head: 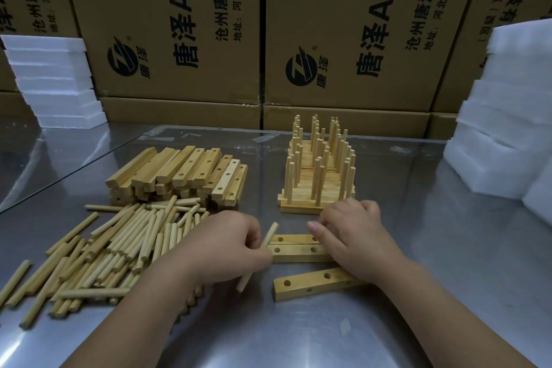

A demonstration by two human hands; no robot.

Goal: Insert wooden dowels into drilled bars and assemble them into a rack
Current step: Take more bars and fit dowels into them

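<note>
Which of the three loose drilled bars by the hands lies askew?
The bar nearest the camera: it lies at a slant, alone, while the other two bars lie side by side, parallel, their right ends under the right hand.
</note>
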